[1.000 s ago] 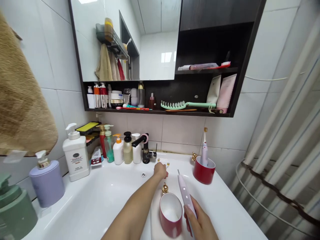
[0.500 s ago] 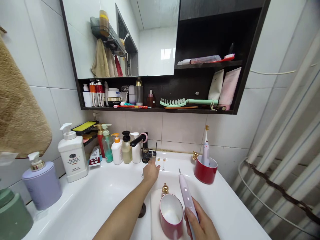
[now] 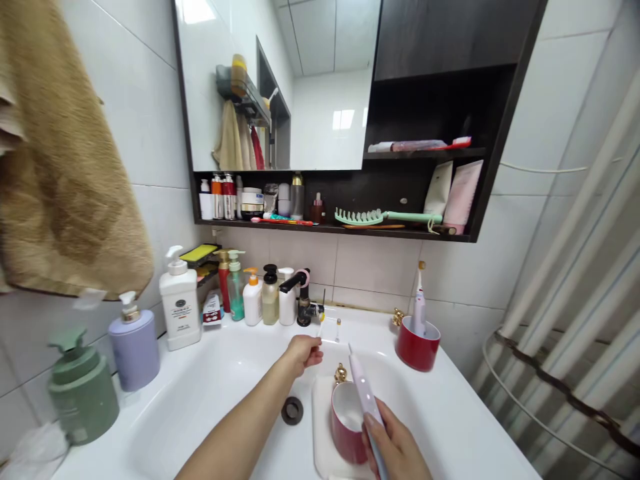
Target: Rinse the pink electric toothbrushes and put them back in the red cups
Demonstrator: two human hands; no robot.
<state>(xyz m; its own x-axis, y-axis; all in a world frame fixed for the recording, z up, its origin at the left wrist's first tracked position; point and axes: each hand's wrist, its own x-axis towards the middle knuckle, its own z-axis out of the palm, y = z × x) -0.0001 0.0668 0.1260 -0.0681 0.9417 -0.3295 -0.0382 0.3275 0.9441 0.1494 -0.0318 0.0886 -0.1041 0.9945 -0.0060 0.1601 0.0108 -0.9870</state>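
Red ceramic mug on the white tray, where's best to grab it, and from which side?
Probably the round wall of the red ceramic mug, from its left: it stands upright and that side is bare, while the right hand and pale pink toothbrush handle cross its right rim. The gold handle points backward.

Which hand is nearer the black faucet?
Left. The left hand is just in front of the black faucet, over the basin. The right hand is much nearer the camera, beside the red cup, gripping the toothbrush handle.
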